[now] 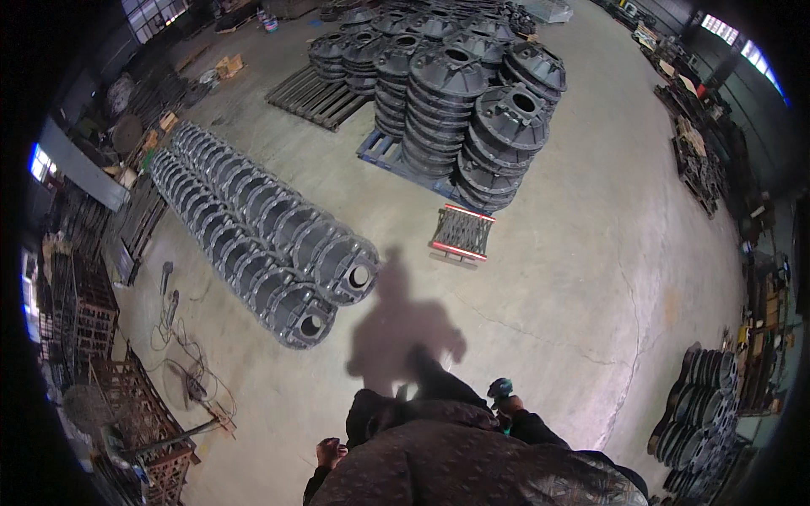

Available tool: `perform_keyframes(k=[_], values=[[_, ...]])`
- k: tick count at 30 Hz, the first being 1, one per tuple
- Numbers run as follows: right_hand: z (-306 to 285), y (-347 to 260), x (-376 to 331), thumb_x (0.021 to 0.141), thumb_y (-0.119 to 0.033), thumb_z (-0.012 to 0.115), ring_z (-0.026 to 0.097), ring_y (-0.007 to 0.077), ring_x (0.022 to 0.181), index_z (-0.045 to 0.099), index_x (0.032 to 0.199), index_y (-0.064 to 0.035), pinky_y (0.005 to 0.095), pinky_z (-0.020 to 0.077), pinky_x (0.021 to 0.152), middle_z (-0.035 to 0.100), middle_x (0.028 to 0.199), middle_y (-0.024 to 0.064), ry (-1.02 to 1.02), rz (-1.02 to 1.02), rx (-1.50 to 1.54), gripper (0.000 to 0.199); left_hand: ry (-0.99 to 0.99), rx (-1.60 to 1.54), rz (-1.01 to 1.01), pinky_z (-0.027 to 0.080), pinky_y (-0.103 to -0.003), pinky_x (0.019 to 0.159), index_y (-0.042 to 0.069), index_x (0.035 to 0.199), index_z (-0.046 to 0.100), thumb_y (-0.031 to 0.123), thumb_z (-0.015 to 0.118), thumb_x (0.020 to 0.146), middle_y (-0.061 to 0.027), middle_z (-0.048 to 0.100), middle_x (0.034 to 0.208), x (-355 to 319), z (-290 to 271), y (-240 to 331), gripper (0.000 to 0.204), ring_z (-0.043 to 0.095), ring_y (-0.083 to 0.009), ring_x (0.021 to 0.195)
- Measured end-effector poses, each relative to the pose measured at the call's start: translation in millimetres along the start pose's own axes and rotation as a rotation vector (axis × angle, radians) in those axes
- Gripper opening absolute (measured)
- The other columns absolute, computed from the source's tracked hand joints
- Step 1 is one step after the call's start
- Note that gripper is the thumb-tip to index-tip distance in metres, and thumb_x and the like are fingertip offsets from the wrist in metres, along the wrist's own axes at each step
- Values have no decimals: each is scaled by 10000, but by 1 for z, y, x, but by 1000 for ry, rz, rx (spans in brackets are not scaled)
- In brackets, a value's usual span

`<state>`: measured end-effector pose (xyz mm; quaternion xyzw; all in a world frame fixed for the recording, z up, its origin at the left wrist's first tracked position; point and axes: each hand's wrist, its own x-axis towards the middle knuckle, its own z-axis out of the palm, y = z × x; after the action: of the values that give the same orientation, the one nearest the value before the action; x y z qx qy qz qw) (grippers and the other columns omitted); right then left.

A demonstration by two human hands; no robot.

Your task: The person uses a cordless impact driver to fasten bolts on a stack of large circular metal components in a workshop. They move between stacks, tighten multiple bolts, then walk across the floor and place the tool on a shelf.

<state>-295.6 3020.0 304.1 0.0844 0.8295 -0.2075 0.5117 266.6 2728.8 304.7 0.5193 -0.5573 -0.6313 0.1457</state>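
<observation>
My right hand (510, 406) is closed round the grip of a teal and black tool that looks like a cordless power drill (500, 389), held out at my right side. At my left side my left hand (331, 454) is curled, its fingers bent inward. Whether anything small lies in it I cannot make out. Ahead of me on the floor lie two long rows of round dark metal housings (278, 228), set on edge against one another. Neither hand touches them.
Stacks of cone-shaped metal castings (443, 76) stand on a blue pallet (401, 158) ahead. Nearer is a low rack with red bars (461, 234). Cables (192, 379) and a rusty metal crate (156, 438) lie left, stacked flat metal parts (699, 405) right. A wooden pallet (308, 99) lies farther off.
</observation>
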Motion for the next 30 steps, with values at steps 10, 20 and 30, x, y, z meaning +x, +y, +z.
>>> perform_keyframes(k=[10,20,30], values=[[-84,-146,85,865,-84,823,758,266,675,739,1030,6,421,587,572,757,930,110,137,-411,540,206,-108,247,-100,563,-356,577,38,938,787,201,633,1009,-90,761,801,176,79,130,235,740,-198,685],[-133,-348,74,872,-85,783,743,260,680,702,1046,52,376,599,619,764,937,141,234,-405,815,236,-145,132,-397,531,-328,498,58,860,606,188,612,990,-110,727,777,406,146,235,184,700,-190,594],[-247,-532,86,923,-175,766,666,171,618,717,1031,-4,335,518,581,695,823,58,271,-689,946,208,-139,55,-270,506,-294,516,70,957,660,282,647,1045,-96,744,836,554,200,300,231,676,-169,614]])
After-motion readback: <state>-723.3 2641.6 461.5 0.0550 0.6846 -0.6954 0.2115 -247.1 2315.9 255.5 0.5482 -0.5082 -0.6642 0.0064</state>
